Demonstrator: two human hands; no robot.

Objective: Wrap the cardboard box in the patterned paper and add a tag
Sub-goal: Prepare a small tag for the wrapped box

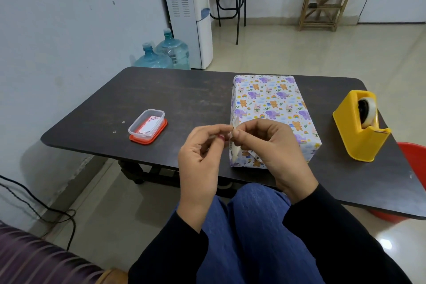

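- Presently, we find the wrapped box lying flat on the dark counter, right of centre in the frame. The patterned paper covers every face we can see.
- The left hand and right hand meet in front of the box's near left corner, at the centre of the frame.
- The fingers of both hands are curled and pinch a small pale piece between their tips. We cannot tell what it is.
- A yellow tape dispenser stands on the counter at the right of the frame, apart from the box.
- A clear container sits on an orange lid at left of centre, with paper tags inside.
- A red tub shows at the right edge, below counter level.
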